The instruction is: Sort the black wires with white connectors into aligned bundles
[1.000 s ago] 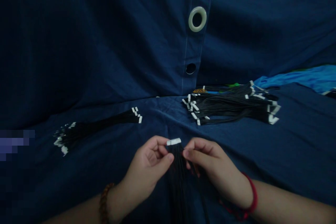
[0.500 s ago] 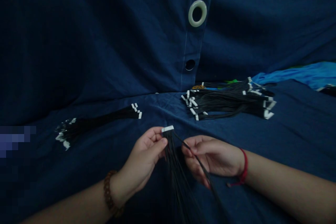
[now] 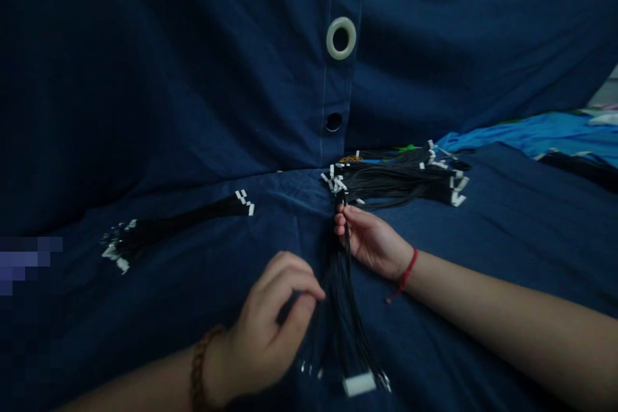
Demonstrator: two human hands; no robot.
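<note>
With the right hand [image 3: 347,225] taken as the middle of the dial, the wires [image 3: 344,277] in work are gripped near their upper end. They are clamped between the right thumb and fingers, and the rest of the length is fanned out toward 6 o'clock. At that lower end a white connector [image 3: 360,384] is seen near the bottom edge, with metal-tipped strand ends beside it. The wires' upper end is lost against the pile [image 3: 400,180], so whether the two touch cannot be told.

At 8 o'clock the left hand [image 3: 313,301] is held just beside the fanned wires. Its fingers are curled and its thumb and forefinger tips are brought close together; whether a strand is pinched there cannot be told. A red bracelet [image 3: 408,270] is worn on the right wrist and a brown one [image 3: 200,360] on the left.

The pile, of black wires with white connectors at both ends, is laid at 1 o'clock. At 9 o'clock, well apart, a bundle [image 3: 183,222] is laid aslant, its white ends pointed at 8 and 2 o'clock. All are laid out on a dark blue cloth [image 3: 506,232].

Behind the pile, a gold item [image 3: 351,158] and a green item [image 3: 405,149] are partly hidden. Crumpled light-blue material [image 3: 516,135] is heaped at 2 o'clock. An upright blue backdrop [image 3: 217,90] is hung behind everything, and a pale ring [image 3: 341,38] is seen on it at 12 o'clock, with a dark hole [image 3: 333,121] below.
</note>
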